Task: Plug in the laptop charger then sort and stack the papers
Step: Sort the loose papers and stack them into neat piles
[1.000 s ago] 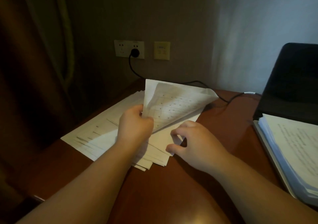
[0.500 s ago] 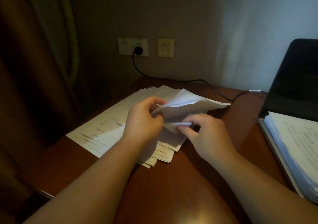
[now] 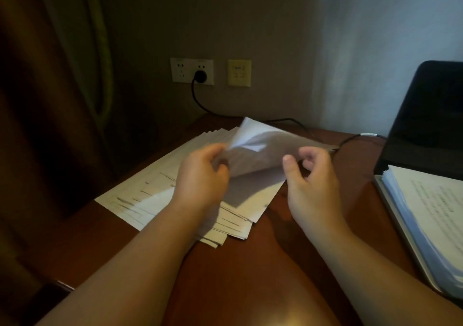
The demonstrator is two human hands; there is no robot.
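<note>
Now, sheet (image 3: 260,155): you hold one white sheet lifted and curled over the near right end of the fanned papers (image 3: 150,188); it is blurred, and any print on it cannot be read.
Left hand (image 3: 200,178): your fingers curl round the sheet's left edge and grip it.
Right hand (image 3: 310,183): it sits at the sheet's right edge, thumb up and fingers loosely curled; whether it pinches the sheet or only touches it, you cannot tell.
Papers: a spread of many printed sheets, too overlapped to count, lies flat on the desk (image 3: 250,275), fanned from the far middle down to the near left; its left corner lies right at the desk's left edge.
Stack (image 3: 431,215): a second, thick pile of printed sheets rests on the laptop (image 3: 426,115) at your right, running out of view at the right edge.
Room: bare brown desk shows between the fanned papers and the laptop, and in front of you under both forearms.
Charger: one black plug (image 3: 200,75) sits in the right socket of the white outlet (image 3: 191,71); its cable (image 3: 288,120) drops to the desk and runs behind the sheet toward the laptop.
Wall: one yellowish plate (image 3: 239,72) just right of the outlet; a dark curtain (image 3: 50,100) hangs at the left.
</note>
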